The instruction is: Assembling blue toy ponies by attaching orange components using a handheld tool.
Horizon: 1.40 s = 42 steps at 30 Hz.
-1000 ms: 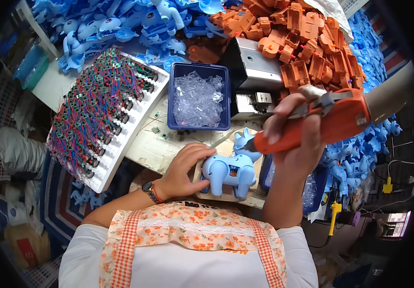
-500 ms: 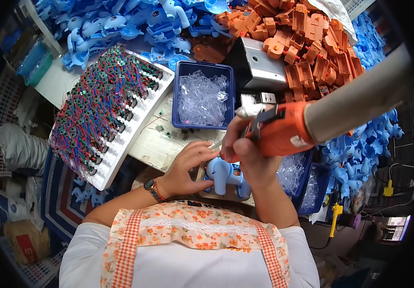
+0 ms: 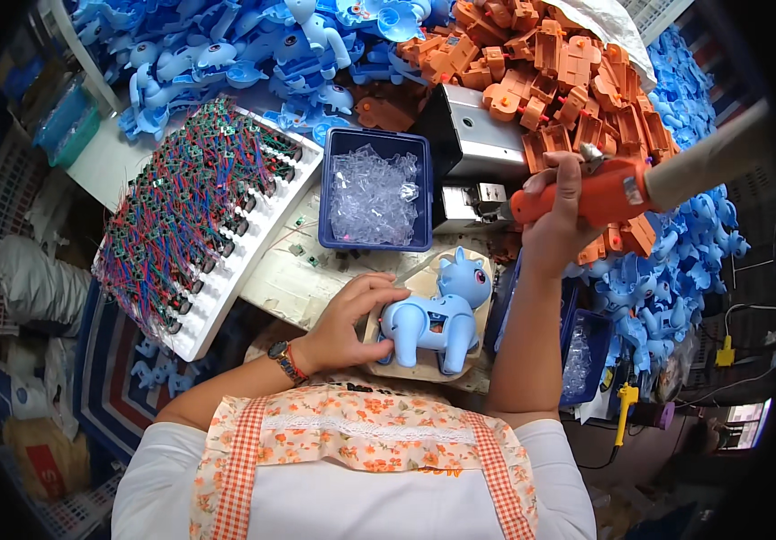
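Note:
A light blue toy pony [image 3: 428, 315] lies on its side in a pale fixture block [image 3: 424, 370], with an opening in its belly area. My left hand [image 3: 345, 317] steadies its rear end, thumb and fingers on either side. In my right hand [image 3: 557, 220] is an orange power screwdriver [image 3: 609, 192], fingers wrapped round its body. A thick grey tube runs from its back end to the upper right. Its tip points left at a small metal screw feeder [image 3: 473, 200]; whether a screw sits on the tip is too small to tell.
A blue bin [image 3: 375, 245] of clear plastic parts stands behind the pony. At left lies a white foam tray [image 3: 253, 243] of wired circuit boards. Blue toy shells [image 3: 226, 58] and orange plastic housings [image 3: 577, 67] are heaped at the back. Another blue bin [image 3: 593, 346] is at right.
My right hand has lifted the screwdriver off the pony and carried it up and right to the screw feeder, uncovering the pony's head. My left hand has stayed at the pony's rear.

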{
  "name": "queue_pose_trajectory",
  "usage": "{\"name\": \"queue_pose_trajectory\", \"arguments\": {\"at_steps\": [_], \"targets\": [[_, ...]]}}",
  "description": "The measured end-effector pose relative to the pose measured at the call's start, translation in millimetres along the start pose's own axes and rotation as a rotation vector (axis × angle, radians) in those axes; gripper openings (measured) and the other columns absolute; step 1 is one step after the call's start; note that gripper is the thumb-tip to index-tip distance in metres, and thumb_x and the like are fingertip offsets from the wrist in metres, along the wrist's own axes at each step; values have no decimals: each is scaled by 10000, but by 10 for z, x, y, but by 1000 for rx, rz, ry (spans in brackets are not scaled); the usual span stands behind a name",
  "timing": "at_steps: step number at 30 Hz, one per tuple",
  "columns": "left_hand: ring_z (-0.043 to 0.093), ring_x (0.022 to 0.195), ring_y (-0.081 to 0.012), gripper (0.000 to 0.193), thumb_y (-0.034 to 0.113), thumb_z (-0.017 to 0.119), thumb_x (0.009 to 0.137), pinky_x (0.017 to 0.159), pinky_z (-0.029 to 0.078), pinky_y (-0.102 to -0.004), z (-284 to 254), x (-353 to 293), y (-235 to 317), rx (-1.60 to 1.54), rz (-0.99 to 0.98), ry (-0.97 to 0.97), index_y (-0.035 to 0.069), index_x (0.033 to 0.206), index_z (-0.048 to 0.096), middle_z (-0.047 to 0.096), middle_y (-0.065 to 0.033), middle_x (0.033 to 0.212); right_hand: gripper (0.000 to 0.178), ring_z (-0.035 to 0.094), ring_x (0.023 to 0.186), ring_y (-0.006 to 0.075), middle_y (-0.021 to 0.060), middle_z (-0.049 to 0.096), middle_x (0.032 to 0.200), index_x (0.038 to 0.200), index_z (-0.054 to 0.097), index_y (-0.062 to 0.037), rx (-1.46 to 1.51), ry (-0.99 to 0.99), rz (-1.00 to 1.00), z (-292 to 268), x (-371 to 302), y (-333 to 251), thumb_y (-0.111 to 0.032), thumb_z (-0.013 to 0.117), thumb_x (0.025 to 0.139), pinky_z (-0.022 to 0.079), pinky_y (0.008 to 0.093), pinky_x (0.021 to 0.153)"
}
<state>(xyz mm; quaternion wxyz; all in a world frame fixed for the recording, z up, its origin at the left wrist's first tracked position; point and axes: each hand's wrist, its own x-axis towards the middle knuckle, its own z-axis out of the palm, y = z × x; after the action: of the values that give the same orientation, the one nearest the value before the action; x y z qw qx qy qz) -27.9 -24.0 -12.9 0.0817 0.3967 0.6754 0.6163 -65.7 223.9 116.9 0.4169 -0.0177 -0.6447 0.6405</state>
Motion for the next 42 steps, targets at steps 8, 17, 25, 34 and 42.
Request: {"name": "queue_pose_trajectory", "arguments": {"at_steps": [8,17,25,34,42], "targets": [[440,1277,-292,620,130,716,685,1047,384,-375,40,-13,-18,-141,-62,-34,66,1287,580,492,-141,1254,184,565,536,131,78,635,776,942,590,16,-13,-101,-18,16,-128,-168,-153,660,927,465,269,516],[402,1305,-329,757,371,814,706,1112,295,-443,14,-19,-39,-186,21,-80,34,1320,526,462,-159,1289,187,574,562,131,66,626,797,1035,559,-7,-86,56,-304,38,-68,68,-153,634,944,481,281,551],[442,1256,-342,841,407,903,604,1066,358,-416,74,-1,-13,-4,20,-22,69,1282,539,461,-170,1277,221,544,535,138,74,611,726,978,597,10,29,-36,3,2,-145,-249,-200,646,932,465,289,557],[436,1262,-340,865,428,906,592,1067,357,-406,102,-16,-38,-34,-13,-20,79,1289,530,459,-173,1280,607,597,545,169,169,619,904,1250,461,11,572,-448,333,369,-843,-702,-369,739,867,518,302,474],[440,1249,-353,850,396,908,586,1062,360,-420,127,-22,-19,-119,-10,42,71,1264,510,465,-180,1273,595,544,520,146,103,586,777,1209,495,-69,231,-586,319,431,-1058,-553,-361,812,799,448,251,444]]}}
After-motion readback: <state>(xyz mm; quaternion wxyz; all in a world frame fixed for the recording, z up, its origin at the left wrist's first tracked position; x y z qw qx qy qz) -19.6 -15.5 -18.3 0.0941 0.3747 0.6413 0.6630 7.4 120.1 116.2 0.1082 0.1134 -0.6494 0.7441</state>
